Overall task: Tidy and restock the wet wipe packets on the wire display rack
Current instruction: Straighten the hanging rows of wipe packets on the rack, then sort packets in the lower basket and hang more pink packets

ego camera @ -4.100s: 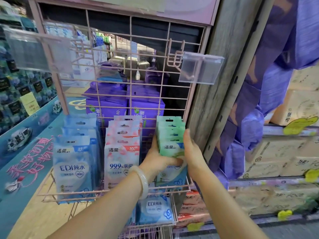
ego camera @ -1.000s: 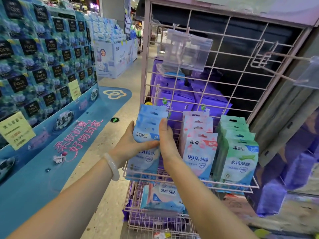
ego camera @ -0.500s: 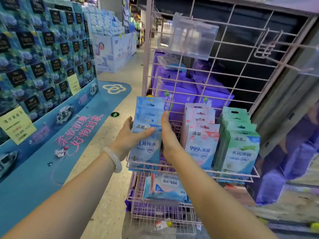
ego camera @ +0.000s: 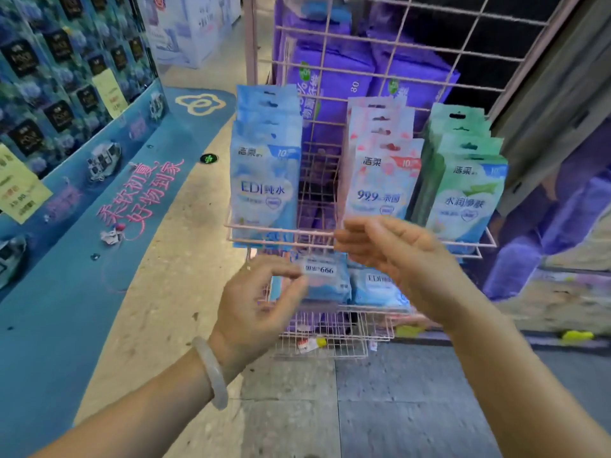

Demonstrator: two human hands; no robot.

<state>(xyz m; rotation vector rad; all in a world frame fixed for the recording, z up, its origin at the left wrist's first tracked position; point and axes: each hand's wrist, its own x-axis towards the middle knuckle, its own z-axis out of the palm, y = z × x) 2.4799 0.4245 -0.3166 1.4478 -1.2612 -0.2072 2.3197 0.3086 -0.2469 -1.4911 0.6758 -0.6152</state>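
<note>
Shop aisle: wire display rack [ego camera: 360, 241]; both hands [ego camera: 330, 276] empty, loosely curled. Next, lift the upside-down packet [ego camera: 325, 282] at 6 o'clock squarely.

Colours as I log them:
- Wire display rack [ego camera: 396, 44]: pale pink throughout.
- Left packet row [ego camera: 264, 180]: light blue with white cloud shapes, dark blue lettering.
- Middle packet row [ego camera: 380, 180]: pink and white, red corner tab, blue digits.
- Right packet row [ego camera: 463, 193]: mint green fading to white, blue corner.
- Packets in lower basket [ego camera: 330, 285]: blue and white.
- Bulk packs behind the grid [ego camera: 334, 77]: purple with green-and-white badges.
- Floor graphic [ego camera: 99, 209]: teal blue with pink characters.
- Bangle [ego camera: 211, 371] on my left wrist: milky white.
- Price cards [ego camera: 20, 190] at left: yellow.
</note>
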